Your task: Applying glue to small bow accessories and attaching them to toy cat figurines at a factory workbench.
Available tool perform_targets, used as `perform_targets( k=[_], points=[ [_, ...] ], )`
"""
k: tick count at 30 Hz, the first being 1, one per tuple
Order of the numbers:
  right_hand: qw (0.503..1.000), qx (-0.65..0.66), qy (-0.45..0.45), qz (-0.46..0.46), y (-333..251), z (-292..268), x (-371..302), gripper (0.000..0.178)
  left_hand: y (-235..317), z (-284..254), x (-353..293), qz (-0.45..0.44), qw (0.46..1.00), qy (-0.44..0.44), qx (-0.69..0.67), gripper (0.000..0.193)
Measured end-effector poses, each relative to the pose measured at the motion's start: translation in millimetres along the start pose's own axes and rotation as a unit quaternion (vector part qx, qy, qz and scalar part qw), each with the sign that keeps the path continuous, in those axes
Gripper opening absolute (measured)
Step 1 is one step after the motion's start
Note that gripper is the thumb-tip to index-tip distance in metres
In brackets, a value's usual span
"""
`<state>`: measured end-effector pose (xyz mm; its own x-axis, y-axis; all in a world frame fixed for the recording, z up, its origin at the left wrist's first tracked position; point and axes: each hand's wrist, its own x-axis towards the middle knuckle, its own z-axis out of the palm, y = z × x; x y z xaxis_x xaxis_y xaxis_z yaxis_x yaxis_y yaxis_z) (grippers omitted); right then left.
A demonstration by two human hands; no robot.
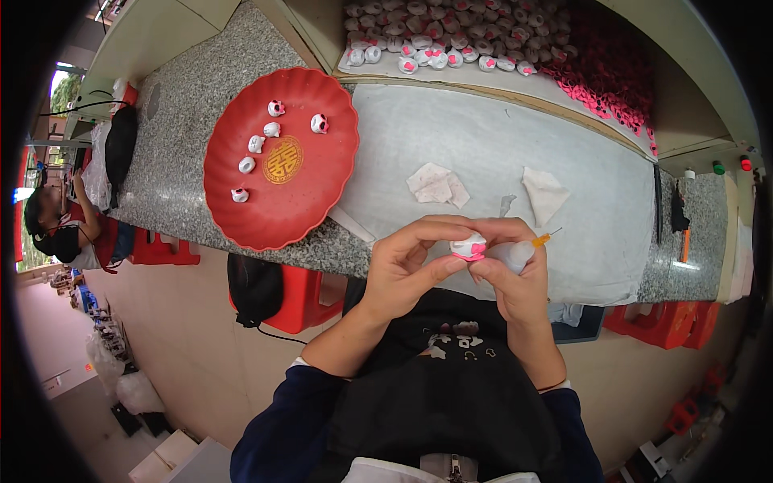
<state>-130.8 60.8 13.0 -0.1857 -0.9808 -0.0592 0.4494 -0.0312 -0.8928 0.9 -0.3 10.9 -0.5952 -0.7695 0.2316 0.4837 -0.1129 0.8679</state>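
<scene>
Between my two hands is a small white toy head (467, 246) with pink parts. My left hand (403, 266) pinches it between thumb and fingertips. Against its other side rest the fingertips of my right hand (522, 282). That same hand also grips a small translucent squeeze bottle (514, 256), whose orange needle tip (540, 240) points away to the right. Both hands are over the near edge of a white work sheet (596, 185). To the left, a red scalloped plate (233, 113) carries several similar toy heads (320, 124), spaced apart.
Crumpled tissue (435, 185) and a folded white cloth (545, 193) lie on the sheet beyond my hands. On the shelf behind are many white heads (451, 56) and a heap of pink pieces (608, 80). Red stools (310, 302) stand below the counter. At far left sits another person (68, 229).
</scene>
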Motion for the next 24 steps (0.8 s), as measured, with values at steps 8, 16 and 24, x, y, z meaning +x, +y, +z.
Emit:
perform_targets(
  k=[8,16,24],
  points=[
    [1.000,-0.014,0.021,-0.011,-8.9,6.7,0.8,0.026,1.5,-0.3,-0.5,-0.044,0.998,-0.006,-0.055,0.025],
    [1.000,0.020,0.011,-0.010,-7.2,3.1,-3.0,0.024,-3.5,-4.4,-2.6,-0.031,0.999,-0.027,-0.011,0.027],
    [1.000,-0.006,0.028,0.007,-7.1,1.1,-2.6,0.023,1.8,0.8,-2.7,-0.085,0.996,0.003,-0.007,0.027]
  ],
)
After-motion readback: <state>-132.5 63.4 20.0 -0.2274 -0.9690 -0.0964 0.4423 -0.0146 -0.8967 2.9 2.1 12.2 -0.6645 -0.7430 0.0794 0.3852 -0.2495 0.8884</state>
